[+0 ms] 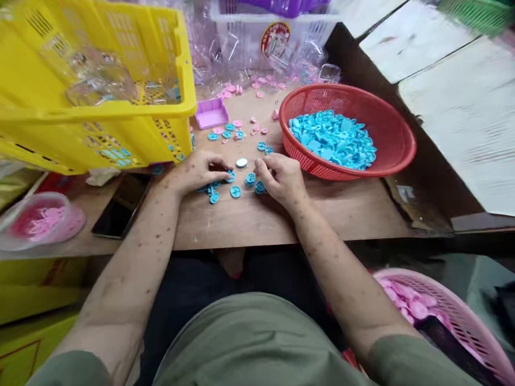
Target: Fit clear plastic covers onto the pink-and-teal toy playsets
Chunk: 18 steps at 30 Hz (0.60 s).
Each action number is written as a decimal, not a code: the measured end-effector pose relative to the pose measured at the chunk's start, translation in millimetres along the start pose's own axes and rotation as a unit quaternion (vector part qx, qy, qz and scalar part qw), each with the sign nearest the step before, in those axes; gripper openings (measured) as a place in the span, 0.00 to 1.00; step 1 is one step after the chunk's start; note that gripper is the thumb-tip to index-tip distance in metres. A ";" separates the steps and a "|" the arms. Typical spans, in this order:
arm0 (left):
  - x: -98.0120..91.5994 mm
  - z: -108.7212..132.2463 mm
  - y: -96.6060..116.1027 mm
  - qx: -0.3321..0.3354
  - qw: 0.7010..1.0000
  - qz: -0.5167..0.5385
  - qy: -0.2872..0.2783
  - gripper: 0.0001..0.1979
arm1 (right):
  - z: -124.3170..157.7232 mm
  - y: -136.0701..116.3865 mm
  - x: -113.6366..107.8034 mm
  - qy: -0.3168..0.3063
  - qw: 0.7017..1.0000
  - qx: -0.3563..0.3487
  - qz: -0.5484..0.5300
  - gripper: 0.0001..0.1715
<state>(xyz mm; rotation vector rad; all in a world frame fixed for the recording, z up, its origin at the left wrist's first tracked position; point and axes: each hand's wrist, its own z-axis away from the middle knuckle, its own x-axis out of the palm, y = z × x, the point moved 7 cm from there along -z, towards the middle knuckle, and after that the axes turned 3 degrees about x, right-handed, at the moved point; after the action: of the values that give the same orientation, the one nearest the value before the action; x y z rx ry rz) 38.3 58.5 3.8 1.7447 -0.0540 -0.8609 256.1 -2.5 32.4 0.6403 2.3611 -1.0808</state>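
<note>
You work bare-handed at a brown wooden worktop [249,228], where loose round blue plastic pieces [235,191] lie at the centre of the frame. The thumb and forefinger of your left hand [203,171] appear to pinch a small round blue plastic piece [230,176]. The fingers of your right hand [279,177] are curled in, thumb close to forefinger; whether they grip anything, you cannot tell. A glossy white oval disc [241,162] lies between your hands, apparently touched by neither.

The work looks well short of complete: blue pieces remain scattered before you, and a heap of small blue plastic parts [333,139] rests in the red plastic mesh basket [396,153] at right of centre. Whether those are finished or waiting, you cannot tell.

Your palms are hidden, as is any piece under your right fingers. Blur softens the clear plastic packaging at upper centre, and the frame's edge cuts off the pink plastic basket [469,321] at lower right.
</note>
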 end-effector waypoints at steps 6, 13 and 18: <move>-0.6 0.9 -2.8 -0.014 1.000 -0.008 0.003 0.23 | -0.2 1.2 1.3 -0.011 1.000 0.009 0.003 0.35; -0.1 3.9 -0.6 -0.003 0.999 0.035 -0.034 0.26 | -0.7 2.9 2.8 -0.020 1.000 0.020 0.004 0.33; -5.3 3.6 3.4 0.028 0.999 -0.016 -0.043 0.20 | -0.5 3.7 5.9 -0.034 0.999 0.016 0.009 0.31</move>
<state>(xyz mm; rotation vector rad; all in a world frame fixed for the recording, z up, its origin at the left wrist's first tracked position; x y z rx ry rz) 33.7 56.6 9.1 1.7641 -0.1091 -0.9662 253.5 1.3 27.2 0.6258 2.2789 -1.1176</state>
